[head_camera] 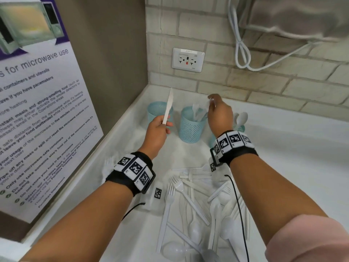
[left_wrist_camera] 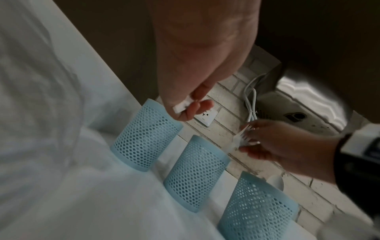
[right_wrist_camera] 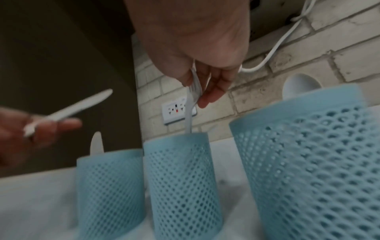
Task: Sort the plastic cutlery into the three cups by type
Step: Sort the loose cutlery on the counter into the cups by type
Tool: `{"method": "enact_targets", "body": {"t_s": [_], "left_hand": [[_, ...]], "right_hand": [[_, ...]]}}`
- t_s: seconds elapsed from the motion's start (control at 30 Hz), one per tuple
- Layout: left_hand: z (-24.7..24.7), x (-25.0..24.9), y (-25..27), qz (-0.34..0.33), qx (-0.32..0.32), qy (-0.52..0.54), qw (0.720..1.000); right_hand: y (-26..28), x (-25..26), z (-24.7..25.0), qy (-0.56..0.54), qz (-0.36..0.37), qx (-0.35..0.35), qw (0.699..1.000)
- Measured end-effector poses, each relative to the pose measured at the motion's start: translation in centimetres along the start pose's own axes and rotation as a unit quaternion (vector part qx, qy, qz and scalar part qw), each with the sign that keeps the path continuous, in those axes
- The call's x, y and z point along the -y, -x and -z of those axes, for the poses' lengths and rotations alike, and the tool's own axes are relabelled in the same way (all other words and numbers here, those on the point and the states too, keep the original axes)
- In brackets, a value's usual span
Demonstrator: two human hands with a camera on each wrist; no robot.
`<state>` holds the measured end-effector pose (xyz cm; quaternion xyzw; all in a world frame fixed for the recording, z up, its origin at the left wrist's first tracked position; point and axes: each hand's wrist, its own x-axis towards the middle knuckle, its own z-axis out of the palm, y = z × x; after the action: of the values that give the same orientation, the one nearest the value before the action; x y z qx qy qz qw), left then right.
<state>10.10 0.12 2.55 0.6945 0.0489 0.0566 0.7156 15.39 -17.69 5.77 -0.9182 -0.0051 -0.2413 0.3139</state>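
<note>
White counter (head_camera: 283,148) fills the corner, boxed in by a brick back wall (head_camera: 264,87) and a brown side wall carrying a big microwave-use poster (head_camera: 37,110); the counter's right side lies bare and roomy. Top right, a steel appliance (head_camera: 294,17) is cut off by the frame edge, its white cord (head_camera: 239,44) looping down the bricks past a wall socket (head_camera: 188,60).

Three pale blue mesh cups stand in a row near the back wall. The right cup (right_wrist_camera: 308,162) is mostly hidden behind the right wrist in the head view, a spoon bowl (right_wrist_camera: 300,86) poking over its rim. The middle cup (head_camera: 190,125) holds forks. The left cup (right_wrist_camera: 109,186) sits closest to the side wall, a knife tip (right_wrist_camera: 96,142) showing above it in the right wrist view.

Nearer the body, the unsorted pile of cutlery (head_camera: 198,205) sprawls across the counter, forks, spoons and knives overlapping, and its lower end runs off the frame.

Left hand (head_camera: 157,131) hangs just in front of the left cup, thumb and fingers pinching the handle end of a white knife (head_camera: 168,106), blade up. Right hand (head_camera: 220,114) hovers over the middle cup, fingertips pinching a fork (right_wrist_camera: 190,104) by its tines, the handle dipping down into the cup. That fork is blurred and almost hidden in the head view.
</note>
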Motion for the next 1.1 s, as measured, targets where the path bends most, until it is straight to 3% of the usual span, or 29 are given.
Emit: {"method": "enact_targets", "body": {"t_s": [0.17,0.33,0.57,0.63,0.8,0.9,1.0,1.03,1.1], "left_hand": [[0.5,-1.1,-0.7,-0.015,0.032,-0.006,0.999],[1.4,-3.8,-3.3,-0.059,-0.018,0.013,0.998],[3.0,-7.5,-7.0,-0.135,-0.05,0.062,0.988],[3.1,-7.3,-7.7,-0.134,-0.063,0.032,0.989],[3.0,-3.5,-9.3,-0.043,-0.056,-0.089,0.994],[3.1,-2.2,-9.7,-0.048,-0.075,-0.262,0.961],[3.0,-2.0,-9.8,0.011,-0.075,-0.453,0.888],[2.9,-2.1,-9.6,0.034,-0.07,-0.485,0.871],[2.7,-2.5,-9.2,0.06,-0.051,-0.494,0.866]], "right_hand": [[1.2,-0.5,-1.9,0.119,0.036,0.071,0.99],[0.3,-0.3,-1.8,0.144,0.03,0.075,0.986],[0.3,-0.3,-0.8,0.04,0.004,-0.049,0.998],[0.3,-0.3,-0.4,0.007,0.007,-0.083,0.997],[0.8,-0.9,0.6,-0.073,0.019,-0.132,0.988],[1.1,-1.5,1.9,-0.089,0.004,-0.137,0.987],[1.2,-1.6,3.7,-0.104,-0.04,-0.074,0.991],[1.3,-1.4,4.5,-0.1,-0.048,-0.018,0.994],[1.7,-0.7,6.2,-0.061,-0.058,0.168,0.982]]}}
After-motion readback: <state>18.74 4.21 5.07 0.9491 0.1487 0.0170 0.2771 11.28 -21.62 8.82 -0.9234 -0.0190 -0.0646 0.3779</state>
